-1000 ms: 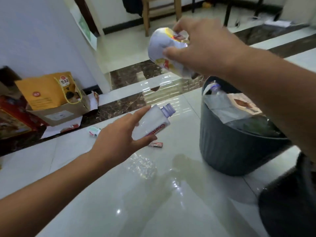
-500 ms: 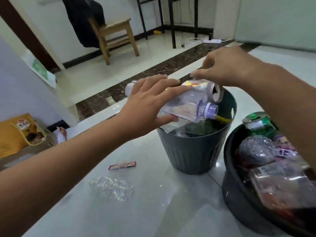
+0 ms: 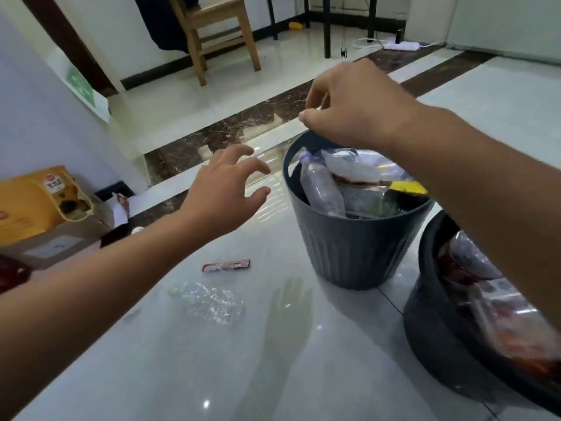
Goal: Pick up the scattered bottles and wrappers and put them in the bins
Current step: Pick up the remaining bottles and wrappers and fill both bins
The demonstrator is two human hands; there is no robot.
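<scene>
A crumpled clear plastic wrapper (image 3: 209, 302) and a small red-and-white wrapper (image 3: 226, 265) lie on the glossy tile floor (image 3: 273, 375), nearest the viewer. Beyond them, the grey ribbed plastic bin (image 3: 349, 247) is heaped with bottles; more could spill over its rim. The left hand (image 3: 224, 192) hovers beside it, fingers spread, empty. The right hand (image 3: 355, 110) hangs above it, fingertips pinched together, apparently empty.

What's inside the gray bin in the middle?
The bin holds clear plastic bottles, crinkly wrappers and something yellow. That pile hides whatever lies deeper.
</scene>
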